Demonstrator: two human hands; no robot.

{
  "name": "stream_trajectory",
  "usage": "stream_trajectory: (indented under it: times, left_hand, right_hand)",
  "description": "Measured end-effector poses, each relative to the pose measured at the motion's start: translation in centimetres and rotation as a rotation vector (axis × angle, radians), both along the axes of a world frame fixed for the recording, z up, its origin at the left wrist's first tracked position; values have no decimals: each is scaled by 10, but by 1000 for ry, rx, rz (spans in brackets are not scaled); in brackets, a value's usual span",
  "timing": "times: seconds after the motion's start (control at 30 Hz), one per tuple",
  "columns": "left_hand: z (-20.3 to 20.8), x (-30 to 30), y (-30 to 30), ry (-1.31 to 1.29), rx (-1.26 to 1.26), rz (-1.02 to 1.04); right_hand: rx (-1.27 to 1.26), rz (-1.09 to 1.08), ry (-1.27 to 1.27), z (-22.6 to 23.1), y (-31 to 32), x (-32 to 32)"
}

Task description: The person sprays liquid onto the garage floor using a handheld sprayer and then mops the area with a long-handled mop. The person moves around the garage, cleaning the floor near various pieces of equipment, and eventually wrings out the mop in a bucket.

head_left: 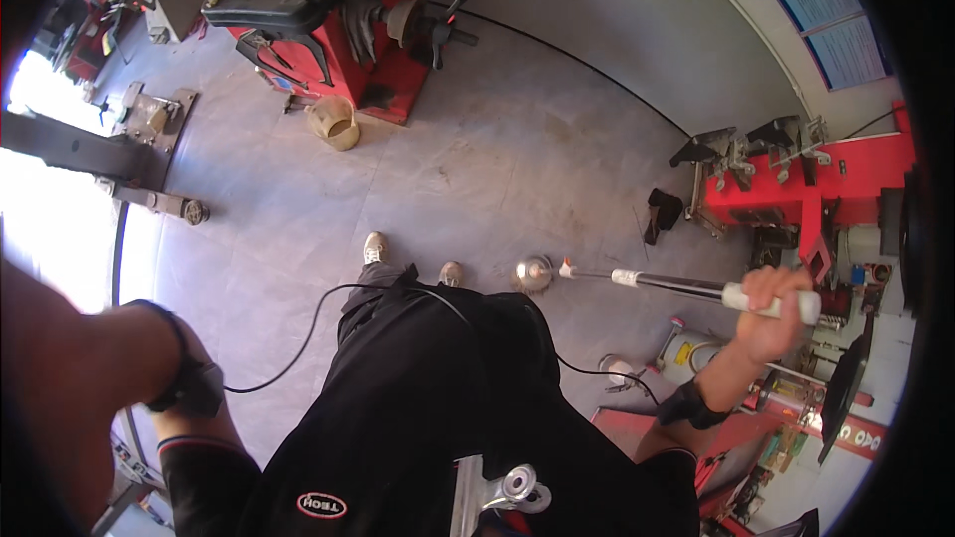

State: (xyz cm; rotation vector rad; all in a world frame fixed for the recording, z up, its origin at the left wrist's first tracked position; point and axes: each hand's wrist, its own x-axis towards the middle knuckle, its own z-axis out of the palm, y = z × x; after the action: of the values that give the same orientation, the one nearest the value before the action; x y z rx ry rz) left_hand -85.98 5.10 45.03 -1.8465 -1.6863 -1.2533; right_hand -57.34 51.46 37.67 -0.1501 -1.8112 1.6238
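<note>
My right hand (768,313) is wrapped round the white grip of a long-handled pole (680,284), out to the right of my body. The pole has a metal shaft with white collars, and a round, silvery head (534,273) shows at its far end, low by the floor near my shoes. My left hand (55,388) is raised close at the left edge, large, dark and blurred. Its fingers are hidden, and I cannot make out anything in it. Black bands circle both forearms, and a dark cable runs across my black clothing.
A red machine with a black top (298,0) stands ahead on the left, a beige bucket (333,123) beside it. Red equipment (856,174) lines the right wall. A dark post and its base plate (159,134) stand at left. A black item (662,214) lies on the floor.
</note>
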Motion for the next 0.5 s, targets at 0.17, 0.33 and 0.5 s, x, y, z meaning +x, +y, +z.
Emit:
stream_trajectory:
  times: [0.17, 0.33, 0.5]
  left_hand:
    - [-203, -78, 70, -1336, -368, -212]
    - [-376, -60, 135, -2106, -1056, -366]
    - [-394, -41, 210, -2537, -745, -243]
  right_hand:
    - [48, -111, 108, 49, -55, -13]
    - [41, -152, 222, 45, -103, -45]
    - [5, -178, 252, 11, -143, -64]
